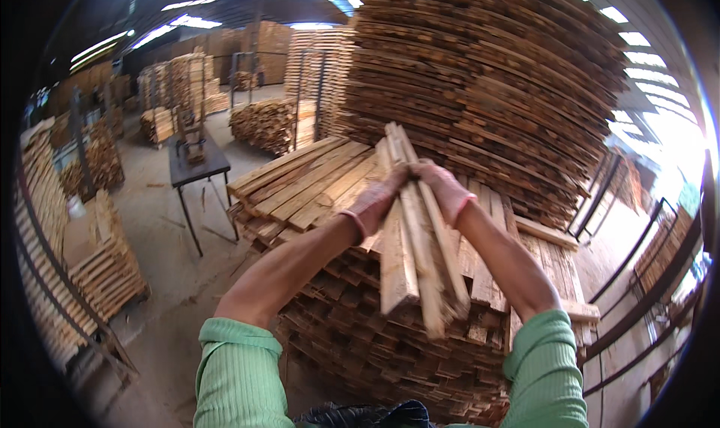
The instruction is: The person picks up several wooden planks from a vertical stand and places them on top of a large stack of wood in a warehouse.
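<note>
A small bundle of narrow wooden boards (411, 259) tilts up above a waist-high stack, its near ends hanging toward me. On the bundle's left side my left hand (377, 202), in a pinkish work glove, is closed round the boards. Opposite it, my right hand (444, 192), gloved alike, grips the same bundle from the right. The two hands nearly meet at its upper part, and the fingertips are partly hidden. Beneath lies the stack of rough boards (307, 184), with flat planks on top and cut ends facing me.
Behind the stack rises a tall pile of boards (480, 91). A dark metal table (199, 166) stands to the left, near another board stack (109, 248). Metal rails (637, 315) run along the right. More lumber piles (262, 124) stand farther back on the concrete floor.
</note>
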`<state>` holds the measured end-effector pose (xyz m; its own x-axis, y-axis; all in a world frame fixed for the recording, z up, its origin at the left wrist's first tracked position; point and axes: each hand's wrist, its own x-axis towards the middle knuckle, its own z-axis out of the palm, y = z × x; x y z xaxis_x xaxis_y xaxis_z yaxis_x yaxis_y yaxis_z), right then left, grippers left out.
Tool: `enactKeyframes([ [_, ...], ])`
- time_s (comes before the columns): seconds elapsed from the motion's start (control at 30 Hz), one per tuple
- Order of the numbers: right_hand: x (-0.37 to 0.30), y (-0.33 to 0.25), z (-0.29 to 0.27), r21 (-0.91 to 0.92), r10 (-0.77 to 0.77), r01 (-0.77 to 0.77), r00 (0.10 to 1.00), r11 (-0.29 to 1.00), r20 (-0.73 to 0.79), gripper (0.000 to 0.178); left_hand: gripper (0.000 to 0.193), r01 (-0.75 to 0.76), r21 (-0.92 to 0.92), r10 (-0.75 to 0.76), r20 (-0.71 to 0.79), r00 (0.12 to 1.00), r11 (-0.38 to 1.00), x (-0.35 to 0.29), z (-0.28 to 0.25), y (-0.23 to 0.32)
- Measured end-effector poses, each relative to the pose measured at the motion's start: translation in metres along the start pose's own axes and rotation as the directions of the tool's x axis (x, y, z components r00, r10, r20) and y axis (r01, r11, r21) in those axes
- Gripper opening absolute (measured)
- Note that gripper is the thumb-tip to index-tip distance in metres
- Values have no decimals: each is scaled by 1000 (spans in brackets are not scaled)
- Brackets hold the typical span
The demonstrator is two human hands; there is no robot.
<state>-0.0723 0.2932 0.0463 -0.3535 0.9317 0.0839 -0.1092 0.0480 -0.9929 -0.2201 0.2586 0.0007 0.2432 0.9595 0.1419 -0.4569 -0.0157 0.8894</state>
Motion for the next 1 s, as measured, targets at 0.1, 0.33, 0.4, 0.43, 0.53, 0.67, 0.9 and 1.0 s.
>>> enactKeyframes([
  [0.1, -33, -43, 19, -102, -77, 88, 992, 991, 103, 72, 78, -163, 60, 165, -21, 986, 985, -2, 4, -1],
  [0.33, -51, -92, 75, -581, -339, 495, 868, 646, 363, 93, 91, -457, -232, 469, -5, 883, 859, -34, 6, 64],
  [0.4, -61, -100, 89, -790, -395, 523, 832, 320, 390, 93, 76, -598, -300, 565, -195, 801, 744, -45, 18, 67],
  [0.43, -61, -101, 85, -741, -346, 532, 842, 410, 413, 91, 72, -652, -269, 585, -294, 756, 708, -47, 26, 67],
  [0.53, -64, -97, 90, -506, -276, 599, 771, 620, 574, 88, 73, -691, -18, 572, -545, 613, 723, -82, 25, 71],
  [0.67, -67, -88, 61, -628, -208, 625, 766, 465, 608, 86, 73, -729, 144, 635, -621, 460, 669, -142, -26, 51],
  [0.9, -17, 16, -66, -853, 79, 517, 855, -67, 512, 79, 45, -579, 192, 470, -797, 379, 792, -272, -65, -30],
  [1.0, -22, 24, -70, -872, 26, 468, 883, -141, 470, 71, 47, -579, 172, 414, -854, 316, 797, -271, -67, -70],
])
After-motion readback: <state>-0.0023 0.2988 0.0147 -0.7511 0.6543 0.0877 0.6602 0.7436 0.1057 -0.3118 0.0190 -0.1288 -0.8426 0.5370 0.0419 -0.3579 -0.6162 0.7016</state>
